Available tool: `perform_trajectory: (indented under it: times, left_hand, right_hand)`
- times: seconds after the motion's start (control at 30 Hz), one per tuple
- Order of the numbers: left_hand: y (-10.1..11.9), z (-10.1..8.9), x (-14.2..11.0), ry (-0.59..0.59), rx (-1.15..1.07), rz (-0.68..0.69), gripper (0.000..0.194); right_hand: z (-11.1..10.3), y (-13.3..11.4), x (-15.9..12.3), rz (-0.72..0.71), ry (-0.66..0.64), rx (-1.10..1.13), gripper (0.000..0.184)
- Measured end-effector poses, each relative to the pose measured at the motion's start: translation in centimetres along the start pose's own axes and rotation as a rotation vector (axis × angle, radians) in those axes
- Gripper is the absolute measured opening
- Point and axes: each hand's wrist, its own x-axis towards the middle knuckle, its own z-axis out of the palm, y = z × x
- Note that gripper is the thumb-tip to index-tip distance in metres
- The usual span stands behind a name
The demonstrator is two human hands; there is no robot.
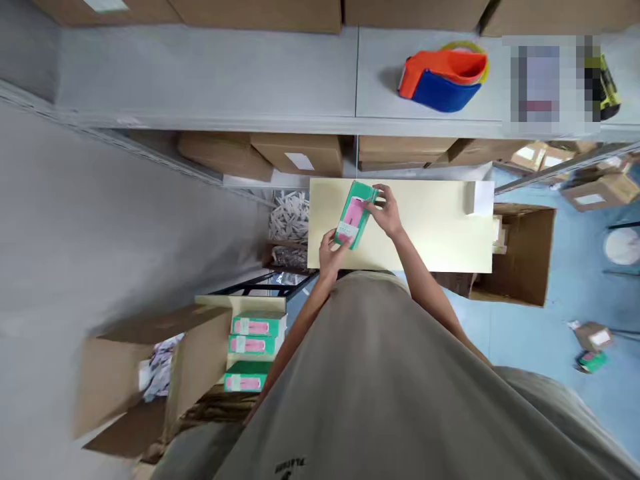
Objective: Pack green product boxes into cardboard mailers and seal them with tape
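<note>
A green box with a pink picture on its front (pixel 354 212) is held tilted over the pale table (pixel 430 230). At its lower end, my left hand (pixel 332 255) grips it, thumb across the front. My right hand (pixel 386 212) has its fingers closed on the upper right edge of the same box. What is inside the box cannot be seen. Similar green boxes (pixel 253 345) are stacked on a small surface at the lower left.
A white box (pixel 480 198) stands at the table's right end, beside an open carton (pixel 525 253). Above, a grey shelf (pixel 215 80) carries an orange and blue tape dispenser (pixel 443 80). Another open carton (pixel 200 373) sits lower left. White pieces (pixel 289 217) fill a container left of the table.
</note>
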Motion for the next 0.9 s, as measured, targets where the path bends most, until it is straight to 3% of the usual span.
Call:
perform_trajectory:
  times: [0.07,0.2,0.3,0.4,0.57,0.7,0.8,0.9]
  left_hand:
    - [-0.2,-0.4,0.2,-0.017,-0.047,-0.095,0.037]
    - [-0.6,-0.9,0.8,0.025,-0.141,-0.277,0.023]
    - [-0.7,-1.1,1.3,0.063,-0.216,-0.422,0.024]
    - [-0.5,-1.5,2.1,0.055,-0.235,-0.486,0.037]
    - [-0.1,-2.1,3.9,0.052,-0.236,-0.449,0.040]
    - [-0.2,-2.5,4.9,0.067,-0.196,-0.383,0.032]
    - [-0.5,-2.7,5.0,0.067,-0.156,-0.342,0.027]
    - [-0.8,-3.1,4.5,0.072,-0.093,-0.320,0.024]
  right_hand:
    - [-0.3,0.2,0.1,0.003,-0.037,0.021,0.066]
    - [-0.3,0.1,-0.1,-0.005,-0.097,0.026,0.065]
    - [0.1,-0.8,-1.0,-0.011,-0.131,0.005,0.063]
    - [0.2,-2.5,-2.8,-0.123,-0.145,-0.070,0.061]
    - [-0.7,-5.5,-8.4,-0.366,-0.238,-0.343,0.053]
    - [-1.6,-6.2,-12.6,-0.398,-0.330,-0.431,0.039]
    - [-2.1,-5.8,-13.6,-0.389,-0.271,-0.438,0.033]
    - [-2.9,-5.4,-12.4,-0.358,-0.197,-0.396,0.034]
